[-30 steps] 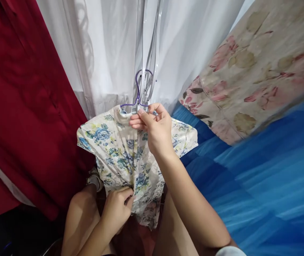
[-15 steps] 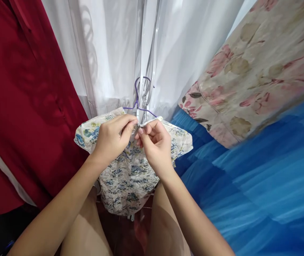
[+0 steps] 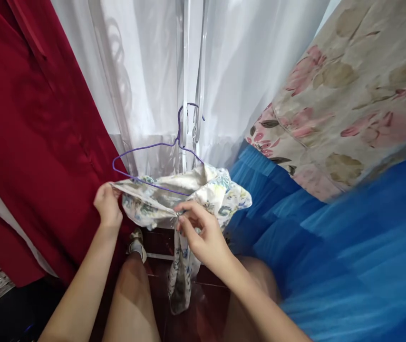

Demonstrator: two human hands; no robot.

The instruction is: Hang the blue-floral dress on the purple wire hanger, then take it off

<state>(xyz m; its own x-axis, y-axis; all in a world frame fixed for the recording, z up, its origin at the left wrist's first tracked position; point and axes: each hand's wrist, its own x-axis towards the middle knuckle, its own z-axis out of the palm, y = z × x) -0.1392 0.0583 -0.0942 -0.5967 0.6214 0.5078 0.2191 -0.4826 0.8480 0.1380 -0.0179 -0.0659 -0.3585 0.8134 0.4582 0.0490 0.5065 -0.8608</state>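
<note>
A small white garment with blue flowers (image 3: pixel 210 190) hangs partly off a thin purple wire hanger (image 3: pixel 142 148), whose hook sits on a white window frame behind sheer curtains. The hanger's left arm is bare. My left hand (image 3: pixel 107 206) is closed on the garment's left edge, pulled out to the left. My right hand (image 3: pixel 200 232) pinches the bunched cloth at the middle, below the hanger. The rest of the garment droops between my knees.
A dark red curtain (image 3: pixel 28 133) hangs at the left and white sheer curtains (image 3: pixel 146 76) in the middle. A blue bedspread (image 3: pixel 349 256) and a floral pillow (image 3: pixel 349 95) fill the right. My bare legs and a dark red floor lie below.
The garment has come down off the hanger's left arm, now bare. My left hand moved out to the left with the cloth edge; my right hand dropped lower with the bunched middle.
</note>
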